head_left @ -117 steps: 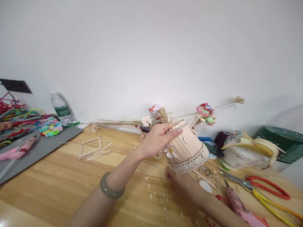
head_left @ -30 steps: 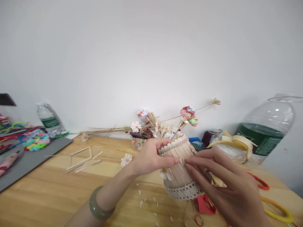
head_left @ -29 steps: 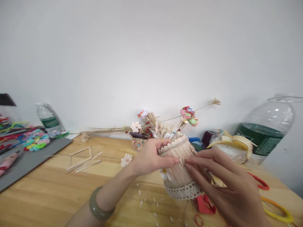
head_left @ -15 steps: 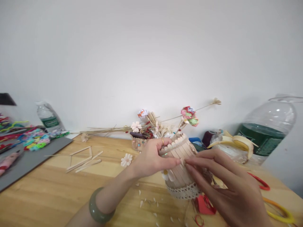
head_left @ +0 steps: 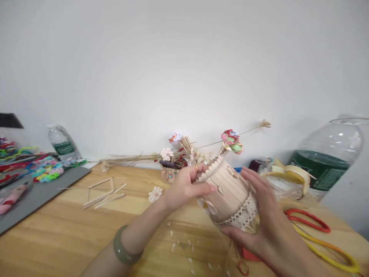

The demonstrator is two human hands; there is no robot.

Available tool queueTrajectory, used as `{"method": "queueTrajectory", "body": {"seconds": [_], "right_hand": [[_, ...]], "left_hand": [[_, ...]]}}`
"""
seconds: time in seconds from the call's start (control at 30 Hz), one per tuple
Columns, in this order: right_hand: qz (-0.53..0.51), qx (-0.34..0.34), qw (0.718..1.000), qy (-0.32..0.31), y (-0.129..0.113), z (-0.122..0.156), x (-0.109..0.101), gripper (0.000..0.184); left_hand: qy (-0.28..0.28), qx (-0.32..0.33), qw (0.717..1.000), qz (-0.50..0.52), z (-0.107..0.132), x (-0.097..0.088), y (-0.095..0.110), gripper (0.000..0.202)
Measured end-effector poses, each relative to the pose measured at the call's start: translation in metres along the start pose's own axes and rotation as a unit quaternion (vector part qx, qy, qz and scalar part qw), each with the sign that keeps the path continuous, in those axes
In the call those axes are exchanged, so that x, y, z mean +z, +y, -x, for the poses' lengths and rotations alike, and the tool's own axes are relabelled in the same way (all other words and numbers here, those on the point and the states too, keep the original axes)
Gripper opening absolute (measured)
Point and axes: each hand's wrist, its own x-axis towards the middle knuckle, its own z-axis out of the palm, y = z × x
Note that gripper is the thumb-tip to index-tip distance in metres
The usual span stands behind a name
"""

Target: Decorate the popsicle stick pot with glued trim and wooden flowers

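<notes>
Between my two hands a small pot of wooden craft sticks [head_left: 227,192] is held tilted above the table, its scalloped rim toward the upper left. A band of white lace [head_left: 240,215] runs round its lower end. My left hand [head_left: 190,188], wearing a ring, grips the rim side, thumb on the outer wall near a small pale petal [head_left: 220,189]. My right hand [head_left: 262,219] is wrapped around the lace end, thumb underneath and fingers over the far side. A white flower partly shows on the pot's left side. The inside of the pot is hidden.
Loose petals [head_left: 173,246] and a white flower [head_left: 155,194] lie on the wooden table [head_left: 57,231]. Craft sticks [head_left: 105,196] lie left; red-and-yellow-handled scissors [head_left: 309,221], a peeled banana [head_left: 294,175] and a large bottle [head_left: 323,154] are right. Behind stands a small flower-filled basket [head_left: 168,174].
My right hand has gone from pinching at the pot's wall to wrapping its lace end. The pot has tilted further, its lace end swinging right and up. A petal now shows on the wall.
</notes>
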Motion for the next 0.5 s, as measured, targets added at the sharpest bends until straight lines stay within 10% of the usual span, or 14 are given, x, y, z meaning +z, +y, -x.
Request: {"method": "queueTrajectory", "body": {"seconds": [0.5], "right_hand": [[0.016, 0.006, 1.000, -0.007, -0.0074, -0.0010, 0.0062, 0.079]], "left_hand": [[-0.017, -0.063, 0.992, -0.105, 0.0008, -0.0024, -0.0013, 0.021]]}}
